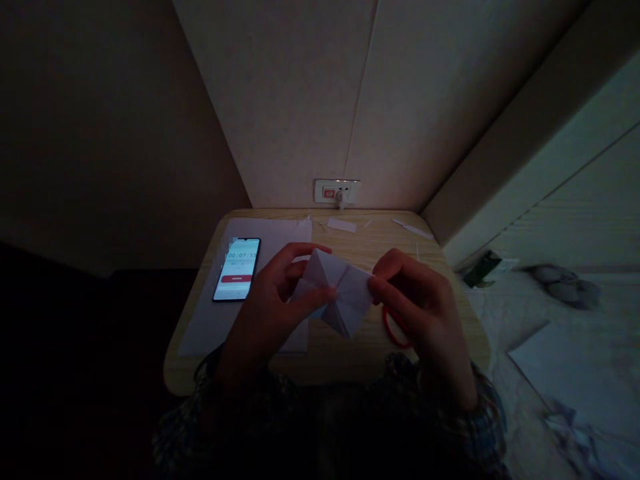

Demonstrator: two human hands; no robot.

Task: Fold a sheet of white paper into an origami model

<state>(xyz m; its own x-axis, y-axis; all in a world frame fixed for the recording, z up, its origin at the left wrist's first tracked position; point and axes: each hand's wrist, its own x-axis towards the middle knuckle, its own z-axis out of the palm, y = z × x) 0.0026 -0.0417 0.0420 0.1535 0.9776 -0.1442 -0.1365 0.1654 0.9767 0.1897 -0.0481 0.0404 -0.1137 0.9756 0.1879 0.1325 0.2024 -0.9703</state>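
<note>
A piece of white folded paper (345,287), with creases fanning out from its middle, is held up between both hands over the table. My left hand (277,293) grips it from the left, thumb pressed on the front near the centre and fingers behind. The fingertips of my right hand (417,293) pinch its right corner. Just below my right hand, partly hidden by it, lies a red ring-shaped handle (395,329), perhaps of scissors. Beneath my left hand are white paper sheets (200,337) on the table.
A phone (237,269) with a lit timer lies on the sheets. Paper strips (341,225) are scattered along the back of the small wooden table (330,370). A wall socket (337,192) with a plug is behind it. More papers (575,367) lie on the right, below the table.
</note>
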